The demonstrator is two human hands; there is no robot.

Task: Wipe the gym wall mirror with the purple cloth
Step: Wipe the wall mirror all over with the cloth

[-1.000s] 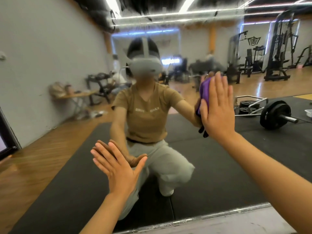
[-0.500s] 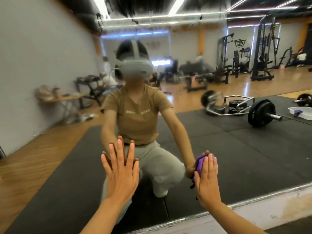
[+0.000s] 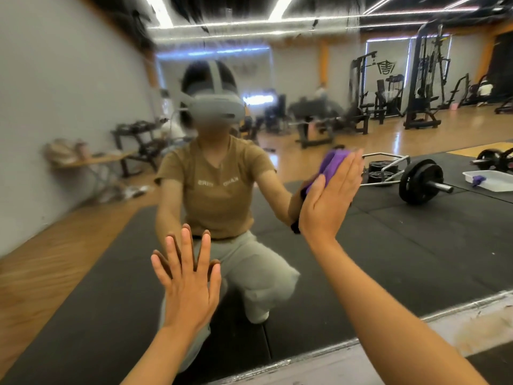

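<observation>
The gym wall mirror (image 3: 388, 259) fills nearly the whole view, its metal bottom edge (image 3: 319, 354) slanting up from the near left to the right above a pale ledge (image 3: 472, 323). Reflected in the glass are a grey wall (image 3: 55, 107) on the left, a wooden floor (image 3: 41, 259) and black rubber mats (image 3: 416, 259), with weight machines (image 3: 422, 79) far off at the right under bright ceiling strip lights (image 3: 277, 6). The reflection of the person (image 3: 213, 195) squats in the middle, in a tan T-shirt and light grey trousers, with a grey headset over the eyes. A loaded barbell (image 3: 419, 184) lies on the mat to the right in the reflection, and further right a white tray (image 3: 488, 180) holds something small and purple.

The right hand (image 3: 330, 195) is raised to the right of the reflected person, fingers straight and close together, palm flat against the purple cloth (image 3: 331, 162), which it presses onto the glass; the cloth bulges out past the thumb side and above the fingertips. The left hand (image 3: 187, 279) is lower and nearer, to the left of the right hand, fingers spread wide and straight, palm flat toward the mirror and holding nothing, its reflected fingertips showing just behind it. The two hands are well apart
</observation>
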